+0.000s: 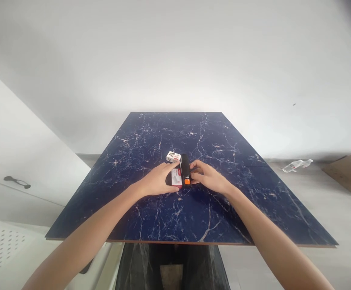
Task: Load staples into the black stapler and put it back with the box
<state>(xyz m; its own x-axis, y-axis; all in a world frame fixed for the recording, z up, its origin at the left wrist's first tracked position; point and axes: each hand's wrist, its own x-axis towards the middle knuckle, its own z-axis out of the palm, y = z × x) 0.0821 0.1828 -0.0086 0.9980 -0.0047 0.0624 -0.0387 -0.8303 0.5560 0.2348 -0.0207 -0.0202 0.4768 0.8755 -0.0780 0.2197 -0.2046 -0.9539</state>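
A black stapler (186,169) with an orange patch at its near end lies lengthwise, pointing away from me, near the middle of the table. Against its left side is a small red and white box (176,177). My left hand (156,179) spans this box, thumb at its near end and forefinger at its far end by the stapler. From the right, my right hand (208,175) has its curled fingers against the stapler's side; the fingertips are partly hidden. A small white box (173,156) with a dark picture on it sits just beyond my left fingertips.
The table (175,133) has a dark blue marbled top and stands by a white wall. A clear plastic bottle (296,165) and a cardboard box (347,175) are on the floor at right. A white perforated chair (3,251) is at lower left, below a white cabinet (21,157).
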